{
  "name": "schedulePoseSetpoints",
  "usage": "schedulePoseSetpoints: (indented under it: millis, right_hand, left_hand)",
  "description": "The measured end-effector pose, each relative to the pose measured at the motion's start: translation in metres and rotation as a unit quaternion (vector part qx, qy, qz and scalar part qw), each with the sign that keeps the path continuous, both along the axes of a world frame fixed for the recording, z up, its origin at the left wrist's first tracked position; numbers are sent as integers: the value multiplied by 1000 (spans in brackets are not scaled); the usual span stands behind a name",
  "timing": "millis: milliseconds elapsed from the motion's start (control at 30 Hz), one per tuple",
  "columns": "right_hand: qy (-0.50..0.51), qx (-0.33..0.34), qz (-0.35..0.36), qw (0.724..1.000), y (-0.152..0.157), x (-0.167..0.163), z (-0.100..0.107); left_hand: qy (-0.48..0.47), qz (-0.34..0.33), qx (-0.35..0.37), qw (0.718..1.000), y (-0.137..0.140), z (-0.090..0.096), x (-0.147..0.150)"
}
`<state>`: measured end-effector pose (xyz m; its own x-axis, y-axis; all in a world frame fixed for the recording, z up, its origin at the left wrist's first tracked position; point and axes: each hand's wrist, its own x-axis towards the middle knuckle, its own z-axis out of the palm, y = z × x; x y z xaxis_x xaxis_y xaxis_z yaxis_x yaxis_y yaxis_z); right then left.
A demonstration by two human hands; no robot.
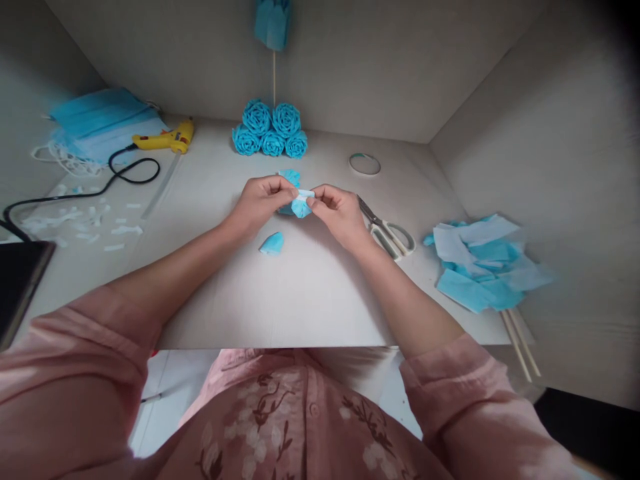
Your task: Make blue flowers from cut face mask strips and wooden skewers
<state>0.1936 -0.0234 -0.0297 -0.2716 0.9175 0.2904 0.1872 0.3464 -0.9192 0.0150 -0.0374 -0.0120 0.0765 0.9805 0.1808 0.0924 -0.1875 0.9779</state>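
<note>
Between my fingertips is a small piece of blue fabric [301,207] with a white strip along its top edge. My left hand [265,200] pinches its left side, and my right hand [337,208] pinches the right side. More blue pieces [290,177] lie on the table just behind my fingers, partly hidden by my left hand. A loose blue petal-shaped piece [273,244] rests on the table nearer to me. White-handled scissors [387,233] lie beside my right wrist.
Rolled blue flowers [273,128] are stacked at the back wall, below a blue bloom on a stick [273,27]. A yellow glue gun [165,139], blue masks [103,123] and white scraps [83,223] lie left. A tape roll [365,165], fabric pieces [483,260] and sticks [520,343] are right.
</note>
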Motion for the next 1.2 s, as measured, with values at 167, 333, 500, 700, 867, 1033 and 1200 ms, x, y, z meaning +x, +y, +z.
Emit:
schedulePoseSetpoints:
  millis: [167, 333, 500, 700, 867, 1033, 1200]
  right_hand:
    - [30, -22, 21, 999, 0, 2, 1]
    - [44, -31, 11, 998, 3, 3, -2]
    - [51, -9, -24, 998, 6, 3, -5]
    - [27, 16, -28, 999, 2, 1, -4]
    - [14, 26, -27, 999, -1, 0, 0]
    - [-6, 72, -36, 997, -2, 0, 1]
    - [-43, 132, -48, 989, -3, -1, -1]
  left_hand:
    - [7, 3, 0, 1000, 3, -2, -2]
    - [17, 5, 5, 1000, 5, -5, -3]
    - [27, 64, 55, 996, 3, -3, -2]
    - [192, 89, 211, 954, -4, -1, 2]
    - [239, 78, 224, 942, -1, -8, 1]
    - [252, 87, 240, 933, 1, -11, -1]
    - [272, 95, 243, 926, 0, -12, 0]
